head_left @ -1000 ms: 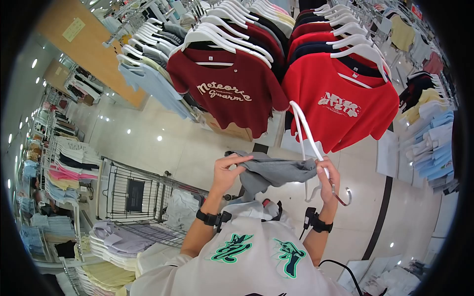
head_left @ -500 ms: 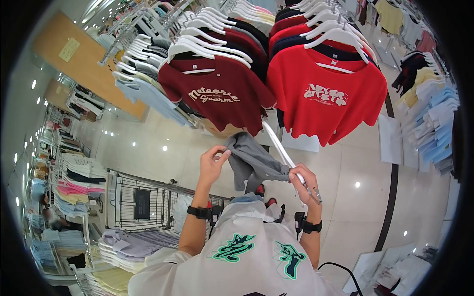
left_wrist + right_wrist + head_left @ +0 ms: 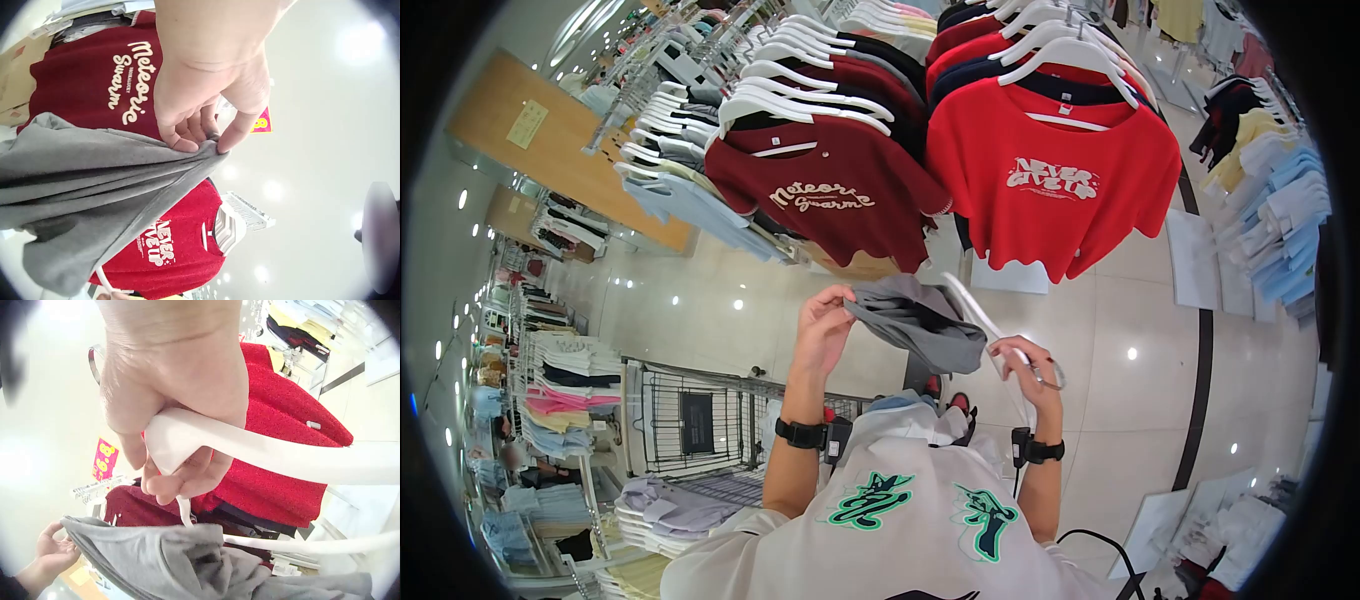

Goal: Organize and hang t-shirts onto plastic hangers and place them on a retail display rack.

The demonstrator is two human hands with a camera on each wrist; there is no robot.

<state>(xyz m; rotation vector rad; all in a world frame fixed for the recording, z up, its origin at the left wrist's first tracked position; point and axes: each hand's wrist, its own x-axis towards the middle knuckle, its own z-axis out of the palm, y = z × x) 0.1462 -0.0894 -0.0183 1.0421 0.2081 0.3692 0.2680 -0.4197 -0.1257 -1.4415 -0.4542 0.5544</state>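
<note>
Between the two hands hangs a grey garment (image 3: 920, 325), its edge pinched by my left hand (image 3: 822, 330) between thumb and fingers; the left wrist view shows that pinch on the grey cloth (image 3: 125, 169) closely. My right hand (image 3: 1030, 372) grips a white hanger (image 3: 975, 308) near its metal hook. In the right wrist view the fingers of the right hand (image 3: 175, 394) curl round the neck of the white hanger (image 3: 269, 453), and the grey cloth (image 3: 156, 550) lies below, partly over a hanger arm.
A dark red shirt (image 3: 830, 200) and a red shirt (image 3: 1055, 180) hang on racks ahead. To the left stand a wire cart (image 3: 700, 400) and folded lilac clothes (image 3: 670, 500). More clothes (image 3: 1280, 220) hang at the right.
The grey garment has been raised and spread between the hands, its opening now showing. The left hand has turned slightly, and the view has shifted so the racks sit further left.
</note>
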